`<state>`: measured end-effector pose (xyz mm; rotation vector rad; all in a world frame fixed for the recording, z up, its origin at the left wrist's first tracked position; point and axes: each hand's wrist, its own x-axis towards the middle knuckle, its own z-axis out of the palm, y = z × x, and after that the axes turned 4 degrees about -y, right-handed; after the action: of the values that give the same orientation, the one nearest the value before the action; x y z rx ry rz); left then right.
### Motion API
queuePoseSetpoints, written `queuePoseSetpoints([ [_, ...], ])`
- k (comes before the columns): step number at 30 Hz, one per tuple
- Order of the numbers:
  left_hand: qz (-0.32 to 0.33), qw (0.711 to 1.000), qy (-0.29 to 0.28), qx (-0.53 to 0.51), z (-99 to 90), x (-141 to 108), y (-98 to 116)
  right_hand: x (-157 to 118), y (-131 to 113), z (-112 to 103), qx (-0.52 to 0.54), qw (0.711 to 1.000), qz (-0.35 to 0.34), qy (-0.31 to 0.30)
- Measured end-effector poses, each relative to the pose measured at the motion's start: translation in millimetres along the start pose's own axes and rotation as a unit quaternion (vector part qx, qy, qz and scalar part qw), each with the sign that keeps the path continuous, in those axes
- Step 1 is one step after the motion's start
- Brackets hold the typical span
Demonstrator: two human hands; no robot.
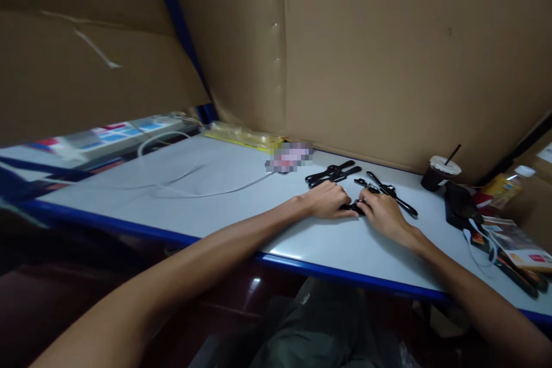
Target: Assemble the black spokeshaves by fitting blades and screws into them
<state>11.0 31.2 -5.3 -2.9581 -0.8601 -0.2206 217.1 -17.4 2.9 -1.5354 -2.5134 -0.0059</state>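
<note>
Both hands meet over the white tabletop, a little right of the middle. My left hand (330, 200) is closed on the left end of a small black piece (356, 207). From the other side, the fingers of my right hand (382, 213) are pinched on the same piece. Behind my left hand lie crossed black strap-like parts (333, 173). Another long black part (403, 202) rests slantwise beyond my right hand, with smaller black bits beside it. The finer shape of the held piece is hidden by my fingers.
A white cable (224, 191) runs across the table (116, 195) to a blurred pinkish object (290, 156). Toward the right stand a dark drink cup (440, 173) and a bottle (513, 184), near a black case (459, 207) and a booklet (517, 244). Cardboard walls rise behind.
</note>
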Motion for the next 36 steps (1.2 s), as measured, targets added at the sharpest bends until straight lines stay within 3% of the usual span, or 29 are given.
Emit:
queuePoseSetpoints([
  [4, -0.004, 1.0, 0.008, -0.026, 2.7, -0.5, -2.1, -2.7, -2.6, 1.5, -0.033, 0.998, -0.052, 0.009],
  [8, 0.003, 0.999, 0.014, -0.035, 5.3, -0.9, -4.1, -3.8, -1.0, 0.3, 0.008, 0.997, -0.075, 0.025],
  [14, 0.007, 0.999, 0.03, -0.038, 7.8, -0.2, -5.4, -0.6, -3.6, -0.2, 0.072, 0.997, 0.013, 0.034],
  [18, 0.002, 1.0, 0.013, -0.018, 6.3, -0.2, -4.3, -0.7, -4.7, 2.5, 0.077, 0.997, -0.005, 0.015],
  [29, -0.001, 0.999, 0.001, 0.038, 4.7, 0.6, -3.2, -7.4, -15.2, -6.1, -0.151, 0.983, -0.098, -0.026],
  [36, -0.002, 1.0, 0.008, 0.001, 3.1, 0.3, -1.9, -8.0, -19.8, -7.7, -0.175, 0.978, -0.109, -0.034],
])
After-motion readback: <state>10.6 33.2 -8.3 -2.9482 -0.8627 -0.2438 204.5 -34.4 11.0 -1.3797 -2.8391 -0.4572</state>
